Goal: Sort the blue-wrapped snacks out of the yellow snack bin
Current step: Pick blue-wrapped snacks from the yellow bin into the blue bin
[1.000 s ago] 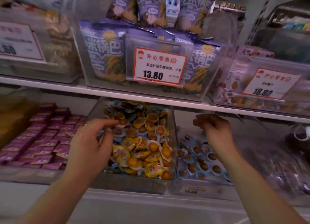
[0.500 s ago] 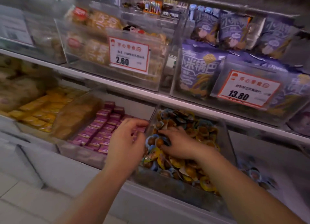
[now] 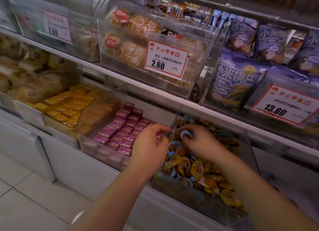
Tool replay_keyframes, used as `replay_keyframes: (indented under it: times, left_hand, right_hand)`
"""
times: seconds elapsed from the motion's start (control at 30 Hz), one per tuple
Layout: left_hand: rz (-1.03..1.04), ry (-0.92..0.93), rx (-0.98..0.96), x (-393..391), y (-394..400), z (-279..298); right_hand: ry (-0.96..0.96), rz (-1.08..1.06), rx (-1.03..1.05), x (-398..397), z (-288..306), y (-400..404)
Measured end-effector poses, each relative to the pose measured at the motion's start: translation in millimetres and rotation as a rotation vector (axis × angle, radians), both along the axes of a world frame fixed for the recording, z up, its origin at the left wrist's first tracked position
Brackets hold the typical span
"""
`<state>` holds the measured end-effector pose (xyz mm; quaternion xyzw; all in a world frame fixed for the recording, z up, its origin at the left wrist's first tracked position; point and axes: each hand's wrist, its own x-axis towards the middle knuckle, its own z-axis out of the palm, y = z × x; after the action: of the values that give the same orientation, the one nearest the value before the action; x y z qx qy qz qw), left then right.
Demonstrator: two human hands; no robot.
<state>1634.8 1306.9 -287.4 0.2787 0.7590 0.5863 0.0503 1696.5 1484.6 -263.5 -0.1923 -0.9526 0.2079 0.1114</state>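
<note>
Head view: our right hand [image 3: 201, 141] is inside the yellow snack bin [image 3: 203, 198] on the lower shelf, fingers curled, pinching a blue-wrapped snack [image 3: 187, 133] just above the pile. Our left hand [image 3: 148, 144] hovers at the bin's left wall, over the purple boxes [image 3: 120, 127], fingers loosely curled; contents can't tell.

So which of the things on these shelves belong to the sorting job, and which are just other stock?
Part of the job:
- yellow snack bin
- blue-wrapped snack, pinched by the right hand
- yellow-wrapped snacks
- left hand, at the bin's left wall

Just other stock:
- pink boxes
- yellow boxes
- purple bags
- 2.60 price tag
</note>
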Motion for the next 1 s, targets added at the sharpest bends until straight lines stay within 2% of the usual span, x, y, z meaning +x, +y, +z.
replay_keyframes:
  times: [0.13, 0.23, 0.33, 0.4, 0.47, 0.57, 0.63, 0.7, 0.77, 0.87, 1.0]
  left_hand:
    - [-0.008, 0.021, 0.007, 4, 3, 0]
    - [-0.019, 0.02, 0.001, 3, 4, 0]
    - [-0.025, 0.0, 0.012, 2, 3, 0]
    - [-0.022, 0.024, 0.01, 1, 1, 0]
    - [-0.019, 0.052, 0.012, 1, -1, 0]
    - [0.01, 0.131, -0.01, 2, -1, 3]
    - [0.008, 0.277, -0.029, 9, 1, 5]
    - [-0.053, 0.43, -0.027, 23, 6, 7]
    - [-0.143, 0.498, -0.006, 38, 15, 4]
    - [-0.222, 0.479, 0.028, 55, 31, -3]
    - [-0.246, 0.408, 0.044, 66, 48, -9]
  right_hand:
    - [-0.175, 0.19, 0.037, -14, -18, -25]
    - [-0.225, 0.121, -0.016, -15, -21, -20]
    - [-0.278, 0.077, 0.103, -18, -21, -17]
    - [-0.242, 0.03, 0.157, -20, -22, -18]
    - [-0.186, -0.026, 0.101, -16, -24, -11]
    - [-0.048, -0.184, -0.208, 4, -16, 8]
    - [0.086, -0.327, -0.47, 22, -8, 18]
    - [0.262, -0.414, -0.769, 38, 1, 26]
    - [0.451, -0.434, -1.132, 52, 12, 29]
    - [0.55, -0.349, -1.434, 76, 27, 25]
    - [0.597, -0.335, -1.667, 114, 36, 17]
